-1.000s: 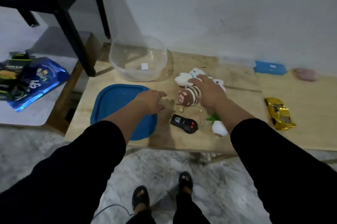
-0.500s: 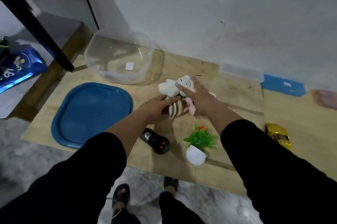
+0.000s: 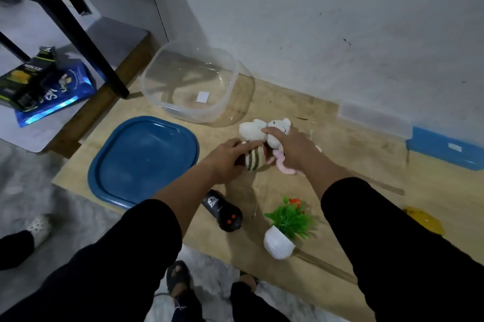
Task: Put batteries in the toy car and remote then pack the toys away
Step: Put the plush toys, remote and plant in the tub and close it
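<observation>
A lived-in room of a home, by the look of it — a low wooden table [image 3: 327, 122] is pushed against a scuffed, plain painted wall [image 3: 340, 20], and the rest sits around that table. On it lie soft toys [image 3: 258, 130], a small potted plant [image 3: 284, 230] (seemingly artificial) and a clear food tub [image 3: 188, 78] beside its blue lid [image 3: 141, 162]. Left of the table, snack packets [image 3: 47, 91] lie on a lower shelf. Below its near edge — marbled floor [image 3: 26, 185] and feet in sandals [image 3: 178, 277].

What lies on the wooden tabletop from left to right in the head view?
Blue plastic lid → black remote control → green potted plant in white pot → yellow toy car.
</observation>
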Available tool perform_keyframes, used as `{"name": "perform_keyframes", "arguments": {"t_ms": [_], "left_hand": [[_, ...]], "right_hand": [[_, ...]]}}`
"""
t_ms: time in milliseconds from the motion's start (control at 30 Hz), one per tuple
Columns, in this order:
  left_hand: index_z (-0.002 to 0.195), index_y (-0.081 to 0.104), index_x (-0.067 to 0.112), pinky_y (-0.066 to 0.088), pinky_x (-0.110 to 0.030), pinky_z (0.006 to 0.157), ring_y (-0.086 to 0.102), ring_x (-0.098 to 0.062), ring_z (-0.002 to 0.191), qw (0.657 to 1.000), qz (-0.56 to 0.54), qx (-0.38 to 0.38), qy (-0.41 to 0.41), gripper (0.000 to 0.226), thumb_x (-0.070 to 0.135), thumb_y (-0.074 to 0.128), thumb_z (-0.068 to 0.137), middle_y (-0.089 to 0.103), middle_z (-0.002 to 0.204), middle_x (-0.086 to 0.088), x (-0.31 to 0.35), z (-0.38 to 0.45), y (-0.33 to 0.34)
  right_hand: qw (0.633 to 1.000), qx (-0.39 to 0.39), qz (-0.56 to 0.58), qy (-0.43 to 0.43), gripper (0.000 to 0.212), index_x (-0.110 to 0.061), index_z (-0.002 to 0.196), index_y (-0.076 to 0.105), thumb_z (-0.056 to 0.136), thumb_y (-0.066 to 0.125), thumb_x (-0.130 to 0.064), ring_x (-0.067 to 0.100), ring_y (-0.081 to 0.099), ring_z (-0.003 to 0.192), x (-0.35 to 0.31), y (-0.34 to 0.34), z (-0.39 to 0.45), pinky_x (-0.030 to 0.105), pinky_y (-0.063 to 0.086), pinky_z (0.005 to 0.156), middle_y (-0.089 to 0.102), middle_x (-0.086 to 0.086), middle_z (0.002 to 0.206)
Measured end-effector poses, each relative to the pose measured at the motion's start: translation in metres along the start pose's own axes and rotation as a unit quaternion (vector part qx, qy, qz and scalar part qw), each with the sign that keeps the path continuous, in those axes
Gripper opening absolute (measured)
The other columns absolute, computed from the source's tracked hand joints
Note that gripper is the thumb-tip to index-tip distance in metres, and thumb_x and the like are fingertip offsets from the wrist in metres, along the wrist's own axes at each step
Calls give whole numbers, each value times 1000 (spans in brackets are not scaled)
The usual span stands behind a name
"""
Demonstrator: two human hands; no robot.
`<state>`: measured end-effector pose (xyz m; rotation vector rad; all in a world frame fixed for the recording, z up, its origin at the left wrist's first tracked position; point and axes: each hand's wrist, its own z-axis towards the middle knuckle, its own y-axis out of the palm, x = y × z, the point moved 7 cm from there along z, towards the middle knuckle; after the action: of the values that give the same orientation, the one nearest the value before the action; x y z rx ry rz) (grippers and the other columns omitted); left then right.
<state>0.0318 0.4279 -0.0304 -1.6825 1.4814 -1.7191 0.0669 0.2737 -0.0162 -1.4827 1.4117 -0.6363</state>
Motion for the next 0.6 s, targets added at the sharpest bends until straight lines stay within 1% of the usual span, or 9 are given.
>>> {"name": "perform_keyframes", "arguments": {"t_ms": [33, 100, 167, 233, 300, 400, 433, 500, 600], "left_hand": [[149, 24, 29, 37, -33, 97, 45, -33, 121, 1000, 1, -5, -4, 78, 10, 65, 85, 39, 138, -16, -1, 0, 1], [149, 22, 31, 36, -33, 98, 45, -34, 120, 1000, 9, -15, -9, 78, 12, 64, 87, 38, 137, -16, -2, 1, 3], [149, 22, 33, 35, -30, 97, 45, -34, 120, 999, 19, -23, -13, 76, 13, 63, 88, 37, 137, -15, -1, 3, 3], [149, 23, 34, 33, -27, 95, 44, -32, 120, 999, 27, -24, -16, 74, 13, 61, 89, 37, 136, -13, 1, 3, 0], [149, 23, 35, 32, -25, 94, 43, -30, 120, 999, 34, -18, -19, 74, 12, 60, 89, 37, 136, -12, 3, 3, -7], [148, 24, 37, 34, -28, 98, 43, -30, 122, 999, 39, 9, -23, 74, 12, 60, 88, 37, 137, -11, 8, 2, -23], [148, 24, 38, 34, -29, 98, 42, -30, 123, 999, 37, 22, -24, 74, 12, 60, 88, 37, 138, -11, 11, 3, -31], [147, 25, 38, 36, -33, 100, 43, -31, 123, 998, 35, 53, -23, 74, 12, 59, 88, 37, 140, -11, 18, 4, -50], [148, 24, 37, 38, -36, 98, 46, -32, 117, 993, 55, 103, -6, 74, 13, 60, 88, 40, 135, -12, 27, 5, -85]], "right_hand": [[1000, -7, 0, 14, 74, -47, 142, 23, 84, 60, -19, 47, 41, 116, 3, 2, -2, 48, 41, 93, 34, 20, 136], [999, 5, 19, 30, 76, -44, 143, 24, 83, 60, -14, 46, 44, 113, 3, 1, -9, 47, 42, 92, 36, 20, 134], [999, 23, 28, 38, 69, -41, 142, 28, 85, 56, -15, 44, 45, 113, 3, -1, -13, 43, 42, 90, 36, 19, 134], [998, 51, 23, 35, 60, -40, 139, 31, 87, 53, -19, 39, 44, 114, 4, -3, -16, 37, 40, 83, 32, 17, 136], [997, 59, 36, 40, 58, -41, 138, 32, 87, 52, -20, 38, 43, 116, 6, -7, -21, 37, 40, 83, 30, 16, 137], [996, 63, 43, 48, 63, -41, 141, 28, 88, 51, -16, 42, 43, 116, 11, -25, -28, 47, 41, 91, 35, 16, 135], [995, 66, 44, 52, 64, -41, 141, 28, 88, 51, -15, 41, 43, 116, 12, -34, -30, 47, 41, 92, 36, 16, 134], [994, 98, 32, 49, 62, -39, 140, 30, 87, 52, -16, 39, 43, 114, 13, -55, -30, 45, 42, 90, 39, 16, 130], [989, 141, 16, 41, 55, -38, 136, 33, 87, 50, -20, 33, 41, 112, 5, -88, -28, 41, 41, 84, 40, 18, 123]]}}
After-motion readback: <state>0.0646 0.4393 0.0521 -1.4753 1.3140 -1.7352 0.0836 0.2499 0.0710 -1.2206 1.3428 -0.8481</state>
